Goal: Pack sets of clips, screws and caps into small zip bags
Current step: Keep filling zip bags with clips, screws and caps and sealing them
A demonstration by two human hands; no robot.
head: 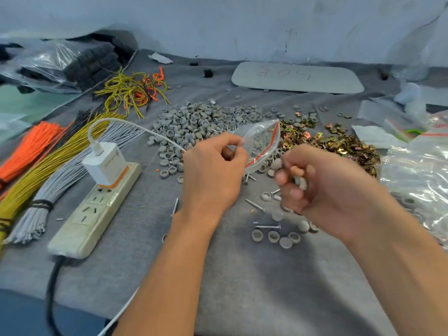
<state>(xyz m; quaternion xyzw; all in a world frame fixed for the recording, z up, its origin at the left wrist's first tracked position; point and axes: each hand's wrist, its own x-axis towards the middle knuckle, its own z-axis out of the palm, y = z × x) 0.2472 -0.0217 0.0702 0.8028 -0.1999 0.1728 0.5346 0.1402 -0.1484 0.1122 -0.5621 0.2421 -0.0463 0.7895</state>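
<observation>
Zip bag hangs at centre frame over the near edge of the caps pile. Your left hand pinches one edge of it, thumb and fingers clamped on the film. Your right hand is just right of the bag and below it, with the fingers curled in.

Risk: only one hand holds the bag, the film is floppy and the mouth looks barely parted. Whatever you drop may miss and land among the loose screws and caps on the grey cloth, so the set comes up short. Clips lie right of centre, behind your right hand.

Hard to read: your right hand is blurred. Something grey shows inside the curl, maybe caps, but I cannot tell. Bag contents are unclear because the pile shows through the film. More plastic bags are cut off at the right edge.
</observation>
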